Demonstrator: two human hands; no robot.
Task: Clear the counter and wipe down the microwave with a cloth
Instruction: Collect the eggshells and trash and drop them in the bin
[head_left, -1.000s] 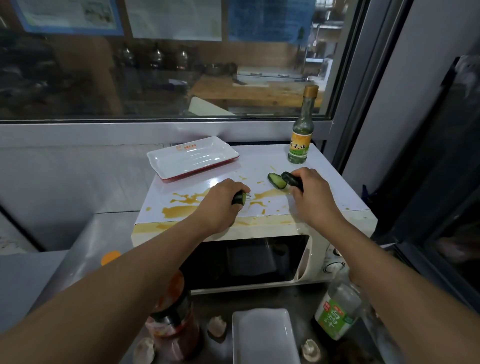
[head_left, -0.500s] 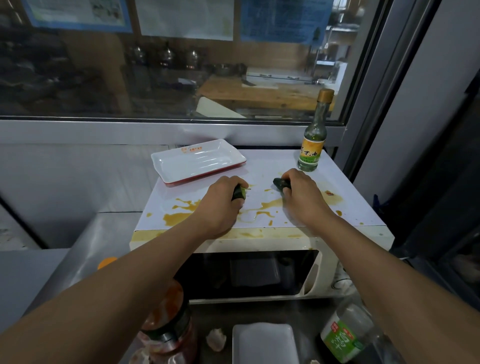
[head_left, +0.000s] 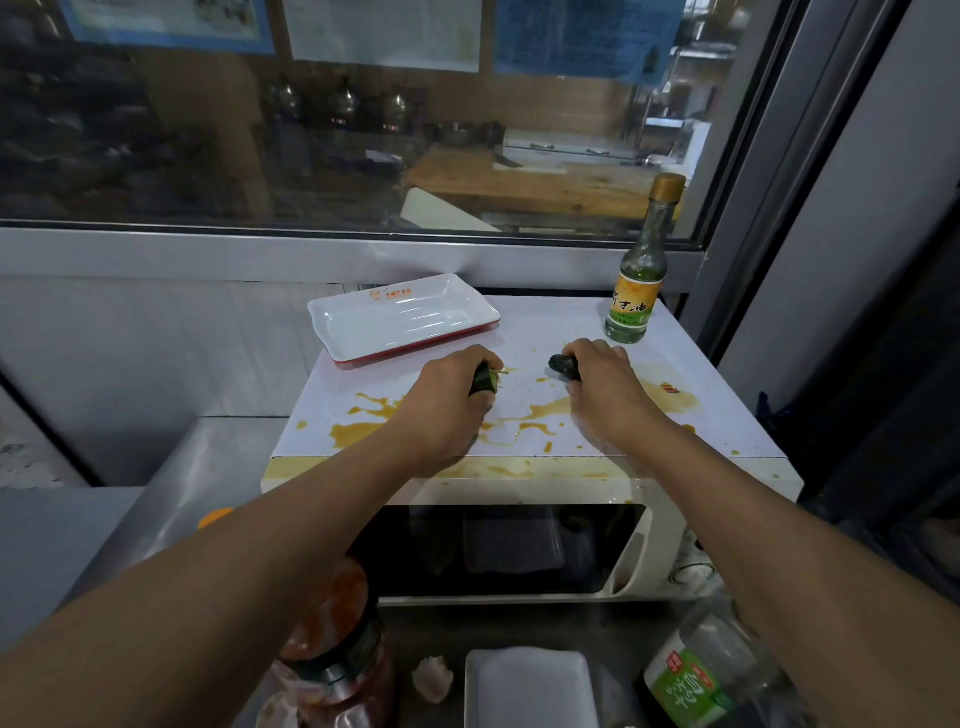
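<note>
A white microwave (head_left: 727, 478) stands in front of me, its top smeared with yellow-brown sauce (head_left: 358, 431). My left hand (head_left: 447, 405) grips a dark green cucumber piece (head_left: 485, 383) over the spill near the middle of the top. A little to the right, my right hand (head_left: 605, 395) holds another dark cucumber piece (head_left: 563, 366), which pokes out past my fingers. Both hands sit low on the microwave top. No cloth is in sight.
A white rectangular tray (head_left: 405, 322) with a red underside lies at the back left of the microwave top, and a green glass bottle (head_left: 636, 291) stands at the back right. Below, the counter holds a red jar (head_left: 332, 660), a white tray (head_left: 530, 686) and a plastic bottle (head_left: 701, 680).
My right hand slid left and gathered the cucumber pieces into its fingers. The left hand kept its grip on its piece. The view shifted slightly forward.
</note>
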